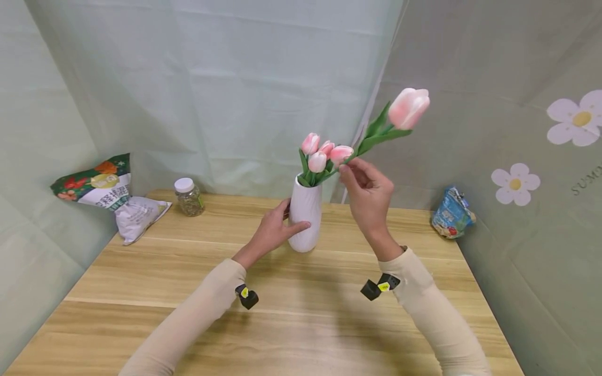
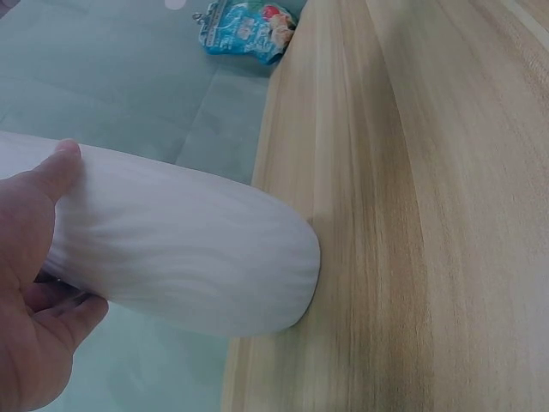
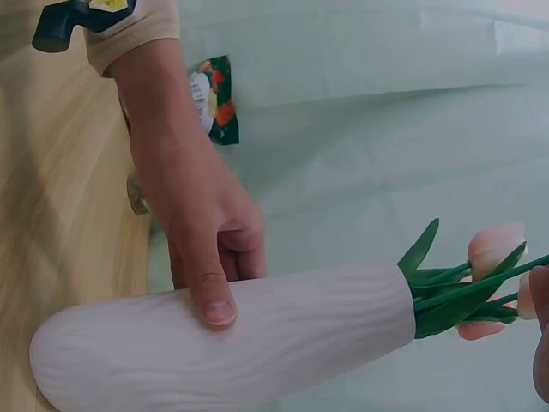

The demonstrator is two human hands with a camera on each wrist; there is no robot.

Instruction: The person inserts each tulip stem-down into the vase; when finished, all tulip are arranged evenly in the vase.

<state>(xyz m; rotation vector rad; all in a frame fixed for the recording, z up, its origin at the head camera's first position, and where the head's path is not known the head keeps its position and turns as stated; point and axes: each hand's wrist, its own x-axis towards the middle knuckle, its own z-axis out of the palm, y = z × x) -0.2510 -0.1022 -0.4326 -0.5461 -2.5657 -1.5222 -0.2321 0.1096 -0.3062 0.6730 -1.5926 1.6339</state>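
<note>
A white ribbed vase (image 1: 305,214) stands upright on the wooden table, with several pink-and-white tulips (image 1: 317,162) and their green leaves rising from its mouth. My left hand (image 1: 275,230) grips the vase from the left side, its thumb across the front; the left wrist view shows the vase base (image 2: 274,275) on the tabletop. Above the mouth and to its right, my right hand (image 1: 369,196) pinches the green stem of a longer tulip (image 1: 409,108) that leans up to the right. Its stem (image 3: 506,276) runs down to the vase mouth; how deep it goes is hidden.
At the back left of the table (image 1: 282,324) are a tied, printed bag (image 1: 110,196) and a clear jar (image 1: 189,198) with a white lid. A blue snack bag (image 1: 451,214) sits at the right edge. Pale curtains (image 1: 235,94) hang behind and beside the table.
</note>
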